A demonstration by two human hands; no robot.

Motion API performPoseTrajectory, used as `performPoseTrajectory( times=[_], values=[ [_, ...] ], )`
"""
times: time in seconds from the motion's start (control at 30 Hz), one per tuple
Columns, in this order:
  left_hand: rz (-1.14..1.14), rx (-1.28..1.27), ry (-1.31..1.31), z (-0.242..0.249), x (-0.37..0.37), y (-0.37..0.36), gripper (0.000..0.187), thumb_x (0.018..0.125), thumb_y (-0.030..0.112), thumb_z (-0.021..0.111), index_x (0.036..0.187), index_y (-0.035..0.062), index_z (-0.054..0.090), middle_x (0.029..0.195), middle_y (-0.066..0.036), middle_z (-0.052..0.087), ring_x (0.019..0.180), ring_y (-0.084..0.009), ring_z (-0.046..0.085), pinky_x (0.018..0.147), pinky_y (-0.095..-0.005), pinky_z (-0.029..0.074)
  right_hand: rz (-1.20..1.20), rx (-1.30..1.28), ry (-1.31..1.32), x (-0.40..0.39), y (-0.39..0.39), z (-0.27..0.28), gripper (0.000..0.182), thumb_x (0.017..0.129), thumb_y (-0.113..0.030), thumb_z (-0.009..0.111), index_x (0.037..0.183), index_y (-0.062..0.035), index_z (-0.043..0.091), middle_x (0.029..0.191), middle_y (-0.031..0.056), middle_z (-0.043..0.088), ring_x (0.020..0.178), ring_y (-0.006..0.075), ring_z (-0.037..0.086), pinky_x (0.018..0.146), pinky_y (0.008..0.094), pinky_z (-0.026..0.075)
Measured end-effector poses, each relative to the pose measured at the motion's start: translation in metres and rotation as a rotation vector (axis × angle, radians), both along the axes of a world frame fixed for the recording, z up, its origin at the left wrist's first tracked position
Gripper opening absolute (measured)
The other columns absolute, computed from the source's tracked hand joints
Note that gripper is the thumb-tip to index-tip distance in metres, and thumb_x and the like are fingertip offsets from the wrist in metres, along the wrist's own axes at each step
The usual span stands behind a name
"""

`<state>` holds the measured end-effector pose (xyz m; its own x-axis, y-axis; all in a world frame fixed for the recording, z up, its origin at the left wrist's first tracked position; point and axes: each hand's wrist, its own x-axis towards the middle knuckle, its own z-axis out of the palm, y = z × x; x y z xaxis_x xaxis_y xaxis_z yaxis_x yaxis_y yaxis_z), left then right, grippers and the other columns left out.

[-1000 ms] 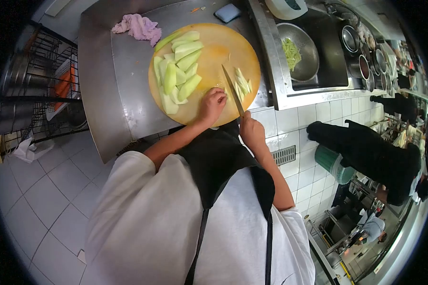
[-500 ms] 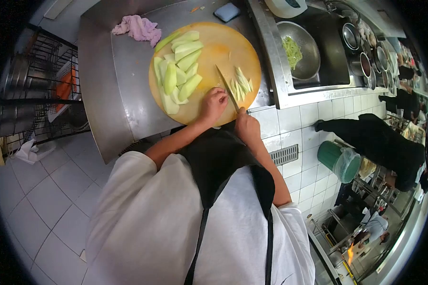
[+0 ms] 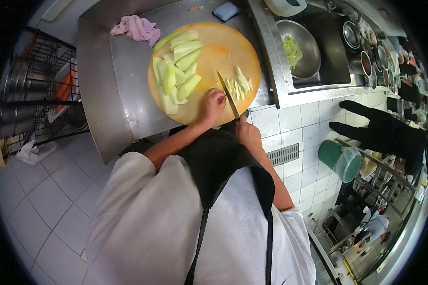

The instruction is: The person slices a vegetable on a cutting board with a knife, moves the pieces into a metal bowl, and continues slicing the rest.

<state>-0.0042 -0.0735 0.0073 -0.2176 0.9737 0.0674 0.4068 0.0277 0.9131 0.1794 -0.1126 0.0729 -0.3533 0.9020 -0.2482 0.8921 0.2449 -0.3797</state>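
My right hand is closed round the handle of a kitchen knife, its blade pointing away from me over a round wooden cutting board. Just left of the blade, my left hand rests on the board with curled fingers; whatever they press on is mostly hidden. Pale green vegetable strips lie to the right of the blade. Larger peeled pale green vegetable slices are heaped on the board's left side.
A pink cloth and a blue sponge lie on the steel counter. To the right, a metal bowl holding green shreds sits at the sink. Farther right are a green bin and a person in black.
My right hand and the knife have drawn slightly back towards me. My left hand has hardly moved. The person in black at the right has changed stance, both legs now showing.
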Motion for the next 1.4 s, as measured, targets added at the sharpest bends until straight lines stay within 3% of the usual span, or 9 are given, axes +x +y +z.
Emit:
performPoseTrajectory(
  times=[0.23, 0.43, 0.6, 0.8, 0.93, 1.07, 1.17, 1.27, 1.4],
  values=[
    [-0.034, 0.027, -0.015, 0.000, -0.001, -0.002, 0.013, 0.084, -0.005, 0.073, 0.095, -0.0030, 0.066, 0.100, -0.012, 0.065, 0.082, -0.0234, 0.072, 0.073, -0.0326, 0.060, -0.005, -0.063, 0.027, -0.015, 0.009, -0.014, 0.013, 0.098, -0.013, 0.052, 0.098, -0.0001, 0.049, 0.069, 0.0233, 0.068, 0.065, 0.0413, 0.071, 0.058, 0.0509, 0.057],
    [-0.053, -0.021, 0.047, 0.008, 0.001, 0.008, 0.020, 0.084, -0.006, 0.071, 0.102, -0.0019, 0.066, 0.106, -0.013, 0.064, 0.085, -0.0249, 0.072, 0.076, -0.0341, 0.060, 0.056, 0.078, -0.167, 0.001, 0.027, -0.015, 0.011, 0.094, -0.012, 0.056, 0.098, -0.0036, 0.049, 0.071, 0.0211, 0.069, 0.065, 0.0386, 0.072, 0.057, 0.0485, 0.057],
    [0.045, 0.058, 0.019, 0.005, 0.017, 0.050, 0.021, 0.088, -0.003, 0.068, 0.109, -0.0002, 0.067, 0.107, -0.014, 0.068, 0.086, -0.0274, 0.071, 0.077, -0.0376, 0.059, -0.101, 0.226, -0.039, 0.015, 0.045, 0.014, 0.014, 0.093, -0.012, 0.062, 0.095, -0.0053, 0.050, 0.071, 0.0175, 0.066, 0.063, 0.0380, 0.070, 0.058, 0.0472, 0.056],
    [0.071, 0.147, 0.267, 0.038, -0.027, 0.074, 0.022, 0.090, 0.002, 0.066, 0.112, 0.0028, 0.068, 0.108, -0.014, 0.069, 0.089, -0.0323, 0.070, 0.079, -0.0389, 0.056, -0.178, 0.196, 0.074, 0.025, 0.032, 0.031, 0.020, 0.094, -0.017, 0.066, 0.095, -0.0037, 0.052, 0.078, 0.0210, 0.067, 0.071, 0.0388, 0.070, 0.061, 0.0480, 0.056],
    [0.133, 0.156, 0.341, 0.069, -0.059, 0.066, 0.021, 0.088, 0.004, 0.066, 0.109, 0.0038, 0.070, 0.115, -0.014, 0.066, 0.107, -0.0358, 0.064, 0.091, -0.0439, 0.052, -0.183, 0.148, 0.122, 0.027, 0.012, 0.032, 0.023, 0.091, -0.020, 0.071, 0.096, -0.0045, 0.054, 0.081, 0.0198, 0.068, 0.070, 0.0394, 0.069, 0.063, 0.0485, 0.055],
    [-0.199, 0.365, 0.503, 0.105, -0.050, 0.053, 0.035, 0.090, 0.011, 0.067, 0.125, 0.0119, 0.070, 0.143, -0.015, 0.054, 0.135, -0.0367, 0.050, 0.113, -0.0513, 0.039, -0.197, 0.192, 0.084, 0.027, 0.015, 0.033, 0.031, 0.085, -0.020, 0.077, 0.101, -0.0030, 0.056, 0.086, 0.0176, 0.068, 0.075, 0.0378, 0.069, 0.063, 0.0468, 0.054],
    [-0.613, 0.435, 0.621, 0.120, -0.024, 0.040, 0.039, 0.089, 0.015, 0.066, 0.128, 0.0172, 0.070, 0.155, -0.015, 0.044, 0.146, -0.0364, 0.038, 0.121, -0.0568, 0.028, -0.153, 0.254, 0.106, 0.025, 0.027, 0.038, 0.031, 0.081, -0.015, 0.075, 0.097, -0.0053, 0.051, 0.085, 0.0170, 0.064, 0.075, 0.0369, 0.069, 0.063, 0.0466, 0.056],
    [-0.818, 0.377, 0.667, 0.095, -0.009, 0.046, 0.042, 0.089, 0.017, 0.066, 0.131, 0.0202, 0.068, 0.159, -0.014, 0.040, 0.150, -0.0341, 0.033, 0.124, -0.0574, 0.022, -0.118, 0.316, 0.060, 0.025, 0.039, 0.040, 0.033, 0.078, -0.013, 0.076, 0.097, -0.0057, 0.050, 0.084, 0.0160, 0.063, 0.073, 0.0357, 0.068, 0.064, 0.0459, 0.057],
    [-0.815, 0.413, 0.726, 0.083, -0.006, 0.082, 0.051, 0.086, 0.018, 0.070, 0.136, 0.0211, 0.064, 0.159, -0.013, 0.041, 0.149, -0.0336, 0.034, 0.124, -0.0568, 0.022, -0.191, 0.329, -0.012, 0.035, 0.048, 0.055, 0.033, 0.077, -0.012, 0.077, 0.096, -0.0058, 0.050, 0.084, 0.0160, 0.062, 0.074, 0.0350, 0.068, 0.065, 0.0454, 0.057]
  ],
)
